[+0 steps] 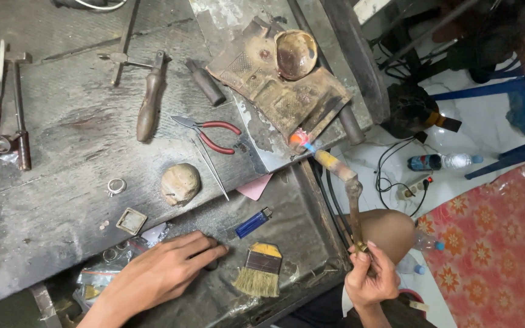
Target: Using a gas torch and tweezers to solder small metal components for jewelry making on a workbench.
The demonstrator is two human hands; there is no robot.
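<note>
Head view: our right hand (369, 279) grips a lit torch (335, 165), flame at the surface (62, 206) edge; our left hand (159, 273) lies flat, fingers (205, 246) loosely extended, holding nothing, beside a brush (259, 270).

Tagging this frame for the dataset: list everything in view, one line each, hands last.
torch: 1, brass, lit, flame at the block's edge
soldering block: 1, brown, charred, top centre of bench
bowl: 1, brown, on the block
pliers: 1, red handles, bench centre
wooden-handled tool: 1, brown, left of pliers
hammer: 1, dark, far left
ring: 1, silver, left of the lump
lump: 1, beige, rounded, bench centre
lighter: 1, blue, lower tray
brush: 1, straw bristles, beside lighter
bottle: 1, clear, lying on floor at right
left hand: flat on the tray, fingertips on a small dark object
right hand: grips the torch's lower end
</note>
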